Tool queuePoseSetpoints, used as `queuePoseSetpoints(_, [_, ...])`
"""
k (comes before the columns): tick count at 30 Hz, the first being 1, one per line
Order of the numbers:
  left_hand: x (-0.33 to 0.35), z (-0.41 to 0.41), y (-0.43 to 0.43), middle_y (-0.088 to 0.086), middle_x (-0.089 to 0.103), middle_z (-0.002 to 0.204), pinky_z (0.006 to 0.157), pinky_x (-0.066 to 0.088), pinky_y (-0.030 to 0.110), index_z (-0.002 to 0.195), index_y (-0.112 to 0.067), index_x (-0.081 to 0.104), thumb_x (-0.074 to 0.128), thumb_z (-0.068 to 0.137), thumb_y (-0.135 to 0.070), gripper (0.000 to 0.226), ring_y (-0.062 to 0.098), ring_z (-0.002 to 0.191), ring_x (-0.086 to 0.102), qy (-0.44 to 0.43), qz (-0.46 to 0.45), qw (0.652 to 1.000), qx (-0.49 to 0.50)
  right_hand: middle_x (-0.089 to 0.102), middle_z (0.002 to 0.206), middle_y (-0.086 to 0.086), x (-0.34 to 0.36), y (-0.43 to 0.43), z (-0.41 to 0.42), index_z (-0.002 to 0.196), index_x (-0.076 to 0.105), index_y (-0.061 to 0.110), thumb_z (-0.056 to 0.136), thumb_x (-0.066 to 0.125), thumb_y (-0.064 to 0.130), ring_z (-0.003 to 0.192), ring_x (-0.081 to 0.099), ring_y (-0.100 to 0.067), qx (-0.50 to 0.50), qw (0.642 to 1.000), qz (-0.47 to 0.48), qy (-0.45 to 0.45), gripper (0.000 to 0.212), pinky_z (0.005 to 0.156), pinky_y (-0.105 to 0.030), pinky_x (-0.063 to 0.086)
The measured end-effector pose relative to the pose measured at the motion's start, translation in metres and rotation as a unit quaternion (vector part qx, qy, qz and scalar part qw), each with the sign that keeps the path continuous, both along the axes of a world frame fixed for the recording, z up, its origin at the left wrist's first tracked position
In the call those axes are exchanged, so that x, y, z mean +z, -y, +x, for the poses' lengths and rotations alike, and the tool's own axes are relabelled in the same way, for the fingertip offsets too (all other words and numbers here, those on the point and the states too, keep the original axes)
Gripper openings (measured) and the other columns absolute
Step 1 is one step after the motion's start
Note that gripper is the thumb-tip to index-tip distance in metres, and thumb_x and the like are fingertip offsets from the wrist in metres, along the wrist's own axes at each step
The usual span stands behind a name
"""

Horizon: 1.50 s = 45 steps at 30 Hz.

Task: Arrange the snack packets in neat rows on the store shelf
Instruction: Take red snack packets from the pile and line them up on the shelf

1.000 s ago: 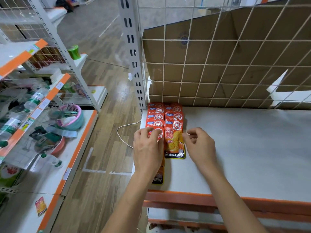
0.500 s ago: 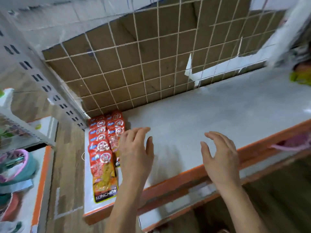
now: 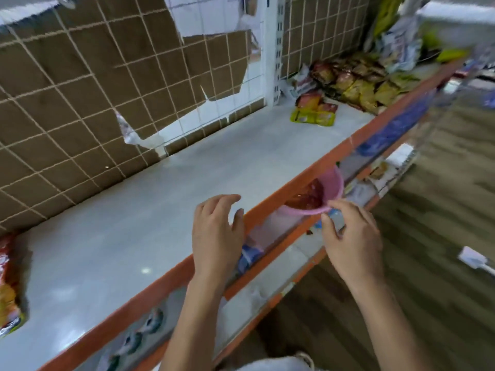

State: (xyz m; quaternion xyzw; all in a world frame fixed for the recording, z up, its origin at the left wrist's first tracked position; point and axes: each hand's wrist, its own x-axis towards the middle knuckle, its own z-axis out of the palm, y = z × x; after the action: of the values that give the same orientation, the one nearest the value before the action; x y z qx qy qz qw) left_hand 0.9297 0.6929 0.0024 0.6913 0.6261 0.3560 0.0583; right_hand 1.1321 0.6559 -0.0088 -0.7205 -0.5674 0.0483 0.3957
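two bare hands hover at the front of a pale store shelf [image 3: 160, 210] whose lip is painted orange. the left hand [image 3: 217, 234] hangs over that orange edge with fingers relaxed and spread, gripping nothing. the right hand [image 3: 351, 236] is out past the edge, its fingers curled just beside the rim of a pink basin [image 3: 334, 186] on the level below (whether thumb and forefinger pinch anything cannot be told through the blur). the red-and-orange snack packets [image 3: 8, 285] lie at the shelf's far left edge, well apart from both hands. a loose heap of other packets [image 3: 353, 84] sits at the far right end, with yellow-green packets [image 3: 313, 117] just in front of it. torn brown cardboard [image 3: 150, 62] backs a wire grid [image 3: 92, 74] behind the shelf.
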Motion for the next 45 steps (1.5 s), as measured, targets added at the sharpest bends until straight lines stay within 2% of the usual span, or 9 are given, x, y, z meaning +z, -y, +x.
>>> queuePoseSetpoints(5, [0.006, 0.073, -0.023, 0.002, 0.066, 0.112, 0.084, 0.033, 0.024, 0.110, -0.017, 0.068, 0.065, 0.087, -0.014, 0.024, 0.025, 0.107, 0.053, -0.009, -0.008, 0.997, -0.074, 0.064, 0.109, -0.012, -0.001, 0.006, 0.059, 0.105, 0.066, 0.005, 0.082, 0.066, 0.007, 0.106, 0.056, -0.031, -0.068, 0.998, -0.007, -0.009, 0.023, 0.088, -0.019, 0.031])
queuePoseSetpoints(12, [-0.003, 0.157, -0.071, 0.004, 0.067, 0.108, 0.084, 0.038, 0.028, 0.108, -0.017, 0.068, 0.063, 0.084, -0.016, 0.024, 0.028, 0.101, 0.056, -0.010, -0.011, 0.989, -0.150, 0.055, 0.127, -0.001, -0.006, -0.014, 0.122, 0.117, 0.061, 0.016, 0.089, 0.060, 0.020, 0.121, 0.044, -0.016, -0.118, 0.990, -0.068, -0.027, 0.028, 0.088, -0.006, 0.018])
queuePoseSetpoints(17, [-0.010, 0.211, -0.124, 0.004, 0.065, 0.110, 0.081, 0.039, 0.028, 0.109, -0.016, 0.067, 0.066, 0.082, -0.012, 0.027, 0.028, 0.100, 0.057, -0.001, -0.019, 0.986, -0.164, 0.050, 0.133, 0.002, -0.010, -0.064, 0.168, 0.124, 0.055, 0.019, 0.091, 0.056, 0.026, 0.127, 0.040, -0.013, -0.131, 0.986, -0.099, -0.029, 0.034, 0.093, -0.015, 0.024])
queuePoseSetpoints(23, [-0.008, 0.255, -0.211, 0.007, 0.058, 0.122, 0.089, 0.040, 0.035, 0.119, -0.019, 0.062, 0.064, 0.086, -0.022, 0.034, 0.029, 0.111, 0.052, 0.026, -0.054, 0.989, -0.136, 0.054, 0.129, -0.002, -0.005, -0.156, 0.221, 0.124, 0.056, 0.014, 0.090, 0.058, 0.020, 0.124, 0.044, -0.017, -0.106, 0.989, -0.101, -0.024, 0.034, 0.096, -0.019, 0.028])
queuePoseSetpoints(29, [-0.015, 0.279, -0.293, 0.018, 0.060, 0.116, 0.080, 0.045, 0.045, 0.120, -0.009, 0.060, 0.063, 0.086, -0.024, 0.036, 0.039, 0.104, 0.054, -0.031, -0.088, 0.992, -0.083, 0.058, 0.125, -0.007, -0.003, -0.223, 0.255, 0.123, 0.057, 0.010, 0.089, 0.058, 0.022, 0.121, 0.049, -0.025, -0.098, 0.988, -0.114, -0.024, 0.036, 0.103, -0.039, 0.038])
queuePoseSetpoints(31, [-0.015, 0.280, -0.318, 0.020, 0.057, 0.120, 0.084, 0.044, 0.045, 0.122, -0.008, 0.058, 0.061, 0.088, -0.028, 0.040, 0.040, 0.106, 0.052, -0.044, -0.118, 0.991, -0.051, 0.061, 0.120, -0.008, -0.004, -0.240, 0.261, 0.120, 0.059, 0.010, 0.087, 0.060, 0.022, 0.117, 0.051, -0.028, -0.079, 0.990, -0.112, -0.026, 0.035, 0.101, -0.043, 0.040])
queuePoseSetpoints(34, [-0.015, 0.283, -0.354, 0.024, 0.054, 0.122, 0.092, 0.042, 0.047, 0.127, -0.005, 0.049, 0.056, 0.089, -0.035, 0.048, 0.042, 0.110, 0.050, -0.083, -0.165, 0.983, -0.002, 0.060, 0.120, -0.010, -0.004, -0.270, 0.263, 0.120, 0.059, 0.009, 0.088, 0.060, 0.020, 0.116, 0.052, -0.027, -0.042, 0.992, -0.119, -0.026, 0.034, 0.097, -0.036, 0.040])
queuePoseSetpoints(39, [-0.018, 0.292, -0.398, 0.023, 0.036, 0.139, 0.101, 0.036, 0.049, 0.143, -0.013, 0.020, 0.059, 0.079, -0.063, 0.089, 0.043, 0.127, 0.036, -0.125, -0.261, 0.957, 0.017, 0.058, 0.118, -0.007, 0.002, -0.320, 0.258, 0.122, 0.056, 0.012, 0.091, 0.056, 0.024, 0.112, 0.049, -0.024, 0.052, 0.990, -0.130, 0.008, 0.032, 0.090, -0.032, 0.040])
queuePoseSetpoints(45, [-0.019, 0.299, -0.415, 0.020, 0.043, 0.131, 0.095, 0.040, 0.045, 0.135, -0.013, 0.030, 0.062, 0.083, -0.051, 0.071, 0.040, 0.120, 0.043, -0.133, -0.272, 0.949, 0.094, 0.054, 0.128, -0.002, 0.011, -0.380, 0.245, 0.127, 0.053, 0.015, 0.094, 0.053, 0.020, 0.121, 0.047, -0.020, 0.213, 0.967, -0.133, 0.034, 0.034, 0.098, -0.028, 0.036])
